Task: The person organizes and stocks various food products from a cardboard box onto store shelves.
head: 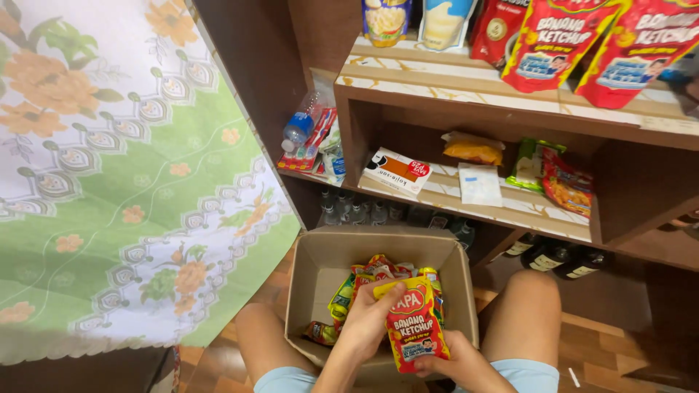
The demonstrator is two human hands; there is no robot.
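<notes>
Red-yellow sauce pouch (pixel 415 327) was gripped by both your hands, left hand (pixel 371 320), right hand (pixel 455 360), over cardboard box (pixel 309 291); lift straight, clear the rim.

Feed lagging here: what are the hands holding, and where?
Both grip one red-and-yellow sauce pouch: left hand at its upper left edge, right hand at its bottom.

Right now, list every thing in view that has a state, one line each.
Cardboard box: flaps open, holding sachets.
Red ketchup pouch: sealed, upright, held over the box.
Left hand: gripping the pouch's upper left.
Right hand: gripping the pouch's bottom.
Plastic water bottle: capped, lying tilted on the shelf.
Shelf pouches: sealed, leaning upright.
</notes>
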